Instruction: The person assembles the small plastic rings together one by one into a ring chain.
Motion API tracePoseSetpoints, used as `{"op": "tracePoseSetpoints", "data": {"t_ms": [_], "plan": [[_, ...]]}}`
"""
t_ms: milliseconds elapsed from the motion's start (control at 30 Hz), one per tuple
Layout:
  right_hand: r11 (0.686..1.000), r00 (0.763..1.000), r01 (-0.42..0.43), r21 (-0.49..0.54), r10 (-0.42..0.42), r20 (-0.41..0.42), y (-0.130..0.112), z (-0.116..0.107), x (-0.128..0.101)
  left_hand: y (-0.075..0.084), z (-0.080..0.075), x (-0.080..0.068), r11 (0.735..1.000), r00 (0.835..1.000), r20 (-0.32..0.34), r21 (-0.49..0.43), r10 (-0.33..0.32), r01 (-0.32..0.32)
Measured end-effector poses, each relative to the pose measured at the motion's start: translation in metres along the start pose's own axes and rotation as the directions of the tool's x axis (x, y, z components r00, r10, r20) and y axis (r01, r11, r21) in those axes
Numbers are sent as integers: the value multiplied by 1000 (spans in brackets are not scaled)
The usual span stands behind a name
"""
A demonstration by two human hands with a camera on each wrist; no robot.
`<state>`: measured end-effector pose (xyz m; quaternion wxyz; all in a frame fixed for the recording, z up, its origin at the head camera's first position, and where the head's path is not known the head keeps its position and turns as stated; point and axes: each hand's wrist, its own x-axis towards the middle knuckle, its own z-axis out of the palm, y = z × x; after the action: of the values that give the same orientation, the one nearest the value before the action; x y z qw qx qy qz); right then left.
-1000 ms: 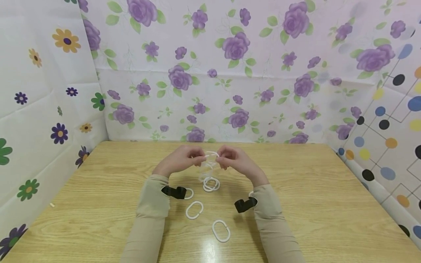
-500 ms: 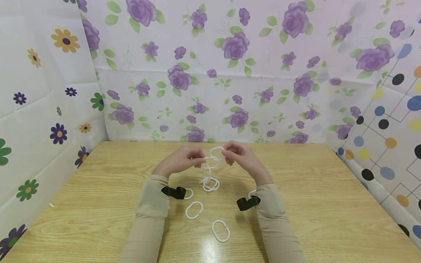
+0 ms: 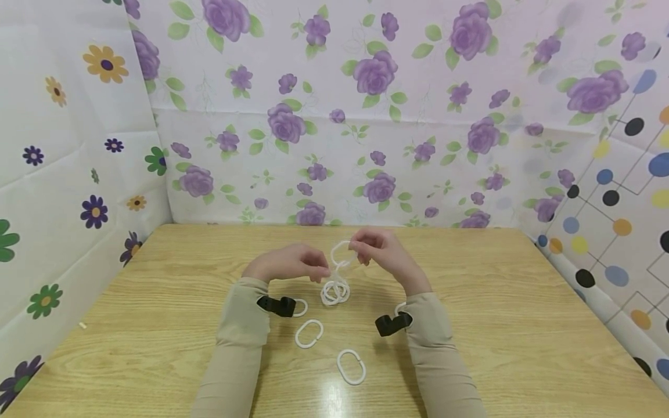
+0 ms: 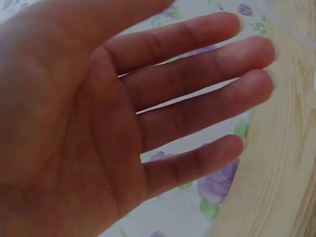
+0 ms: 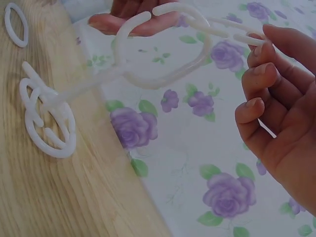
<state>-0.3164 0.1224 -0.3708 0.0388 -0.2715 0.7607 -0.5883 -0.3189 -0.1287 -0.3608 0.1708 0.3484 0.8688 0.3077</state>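
My right hand (image 3: 375, 249) pinches the top ring (image 3: 340, 253) of a chain of white plastic oval rings, raised a little above the wooden table (image 3: 496, 302). In the right wrist view the held ring (image 5: 163, 54) is open at the top, and the chain slants down to a heap of linked rings (image 5: 47, 123) lying on the table. The heap (image 3: 335, 291) sits between my wrists. My left hand (image 3: 292, 266) hovers just left of the chain. Its fingers (image 4: 197, 98) are straight and spread, with nothing in them.
Loose white rings lie near me: one (image 3: 308, 334) below the left wrist, one (image 3: 351, 367) nearer the front edge, one (image 3: 300, 307) half hidden by the left wrist camera. Flowered and dotted cloth walls (image 3: 366, 116) close the table's back and sides.
The left hand has let go of the ring and dropped lower and open. The right hand keeps the top ring, and the chain has sunk so more of it lies heaped on the table.
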Motion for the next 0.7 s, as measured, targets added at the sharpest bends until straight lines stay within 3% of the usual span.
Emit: {"op": "tracePoseSetpoints", "data": {"t_ms": [333,700], "plan": [[998,993,-15,-60,22,116,-3,11,2,8,-3,-4,999,997,-74,-37,-1,-2],[996,986,13,-88,2,167,0,14,4,6,-3,-4,1000,1000,-8,-6,21,-22]]}}
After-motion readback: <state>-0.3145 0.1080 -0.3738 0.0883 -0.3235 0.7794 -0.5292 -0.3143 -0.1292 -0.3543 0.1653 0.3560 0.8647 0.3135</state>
